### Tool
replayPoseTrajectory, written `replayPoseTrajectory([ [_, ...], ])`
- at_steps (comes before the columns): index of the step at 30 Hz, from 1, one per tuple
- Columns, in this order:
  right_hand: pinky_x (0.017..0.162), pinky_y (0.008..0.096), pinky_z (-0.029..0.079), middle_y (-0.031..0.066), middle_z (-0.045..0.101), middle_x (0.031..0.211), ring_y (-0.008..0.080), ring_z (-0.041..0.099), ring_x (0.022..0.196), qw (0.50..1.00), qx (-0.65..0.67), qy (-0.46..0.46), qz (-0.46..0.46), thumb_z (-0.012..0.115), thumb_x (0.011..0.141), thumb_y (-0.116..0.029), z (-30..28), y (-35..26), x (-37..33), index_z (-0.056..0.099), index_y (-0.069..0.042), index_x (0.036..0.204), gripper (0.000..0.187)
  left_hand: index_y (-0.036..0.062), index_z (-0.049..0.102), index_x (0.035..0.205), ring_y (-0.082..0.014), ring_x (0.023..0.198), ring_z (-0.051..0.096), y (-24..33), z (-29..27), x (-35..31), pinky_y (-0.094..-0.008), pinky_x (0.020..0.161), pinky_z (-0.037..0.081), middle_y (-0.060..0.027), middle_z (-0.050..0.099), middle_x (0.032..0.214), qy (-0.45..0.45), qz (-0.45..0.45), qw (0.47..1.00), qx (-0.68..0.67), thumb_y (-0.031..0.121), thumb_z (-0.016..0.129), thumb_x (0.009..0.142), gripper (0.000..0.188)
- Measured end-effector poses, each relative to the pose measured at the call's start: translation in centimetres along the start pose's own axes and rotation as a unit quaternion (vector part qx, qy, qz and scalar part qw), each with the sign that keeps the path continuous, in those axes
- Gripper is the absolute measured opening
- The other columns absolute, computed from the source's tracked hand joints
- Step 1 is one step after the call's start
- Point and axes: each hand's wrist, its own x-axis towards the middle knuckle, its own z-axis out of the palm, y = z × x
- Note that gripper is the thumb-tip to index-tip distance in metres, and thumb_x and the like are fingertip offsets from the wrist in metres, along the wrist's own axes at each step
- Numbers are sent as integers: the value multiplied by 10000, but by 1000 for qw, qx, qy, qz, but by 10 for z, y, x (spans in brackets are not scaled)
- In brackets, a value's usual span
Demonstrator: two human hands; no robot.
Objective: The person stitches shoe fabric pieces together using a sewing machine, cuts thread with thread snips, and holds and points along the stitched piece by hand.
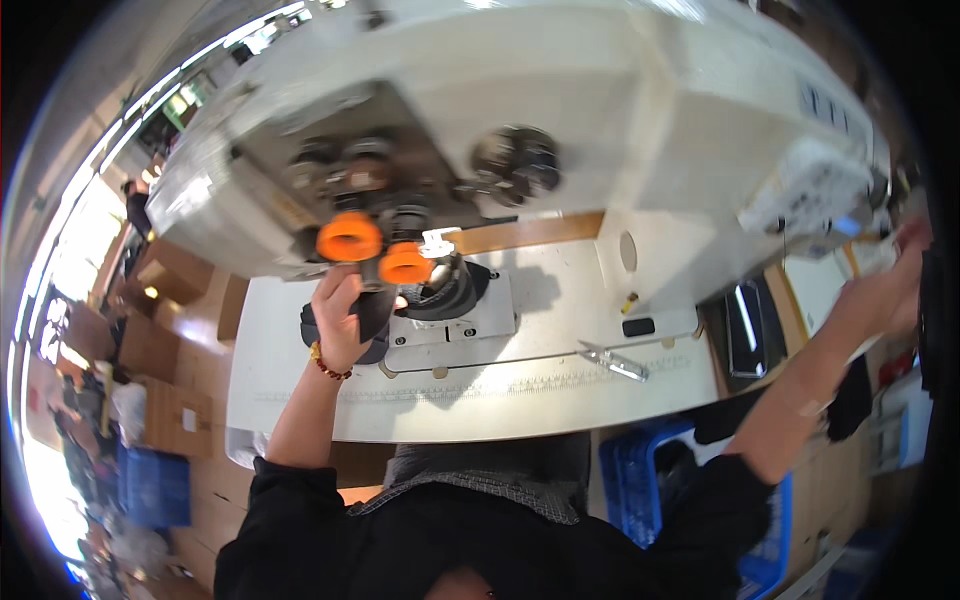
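I see the dark piece (375, 314) reaching rightward from the nearer left hand (341, 318), which grips it; the blurred right hand's (882, 290) state I cannot tell.

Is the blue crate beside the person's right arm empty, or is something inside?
Not empty: something dark shows inside the blue crate. How full, I cannot tell; the right sleeve hides part of it.

Workpiece (376, 314) lies left of snips (628, 368); cartons (165, 410) farther left.
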Motion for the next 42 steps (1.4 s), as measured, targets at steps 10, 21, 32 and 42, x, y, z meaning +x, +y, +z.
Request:
replayPoseTrajectory([
  [10, 904, 396, 442, 129, 550, 1106, 286, 541, 1014, 827, 293, -462, 133, 552, 1038, -286, 142, -147, -259, 523, 17, 1217, 353, 76, 736, 925, -268, 760, 691, 9, -2, 10, -352, 674, 527, -78, 728, 918, 20, 6, 999, -36, 126, 890, 663, 307],
  [21, 980, 476, 424, 108, 663, 1167, 345, 562, 1113, 860, 204, -468, 6, 668, 856, -83, 117, -186, -256, 742, -42, 1073, 233, 18, 689, 875, -267, 975, 697, 34, -40, 5, -446, 952, 569, -66, 634, 876, -81, 89, 988, -96, 36, 779, 714, 185],
  [32, 888, 448, 490, 166, 628, 1142, 359, 600, 1035, 837, -126, -528, 64, 686, 852, -78, -5, -126, -272, 690, -26, 1141, 293, 41, 621, 1124, -222, 1114, 600, 62, 6, -63, -429, 993, 519, -93, 524, 1237, 144, -216, 874, -410, -5, 797, 771, 397],
  [42, 793, 414, 542, 125, 688, 1008, 339, 653, 904, 785, -246, -565, 54, 631, 917, -68, -38, -93, -293, 687, -15, 1141, 237, 9, 673, 1143, -108, 917, 664, 64, 51, -96, -282, 787, 577, -42, 702, 1068, 116, -400, 533, -737, -59, 691, 903, 250],
])
